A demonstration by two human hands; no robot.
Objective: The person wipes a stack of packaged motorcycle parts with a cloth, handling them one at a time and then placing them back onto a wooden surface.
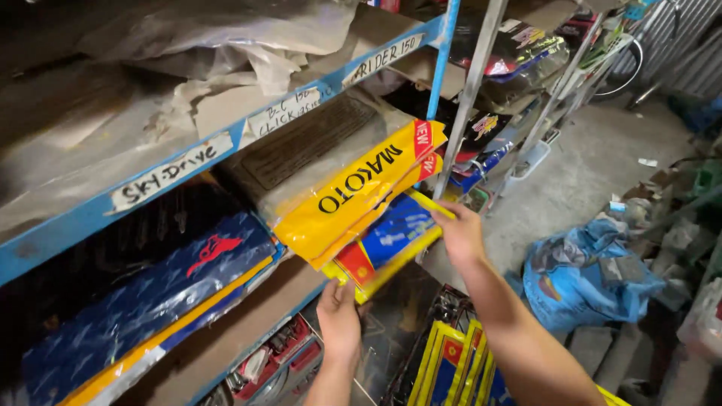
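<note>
The blue shelf (pixel 113 207) is stuffed full. Flat yellow packets (pixel 361 192) stick out over its edge, at about 12 o'clock from the left hand (pixel 340 319), so there is no way in there. A metal post (pixel 470 90) stands at 12 o'clock from the right hand (pixel 460 234) and blocks that side. At 3 o'clock the grey floor (pixel 579 173) is open. A blue bag (pixel 583 274) sits at 4 o'clock. More yellow packets (pixel 444 368) lie at 6 o'clock, between the arms.
</note>
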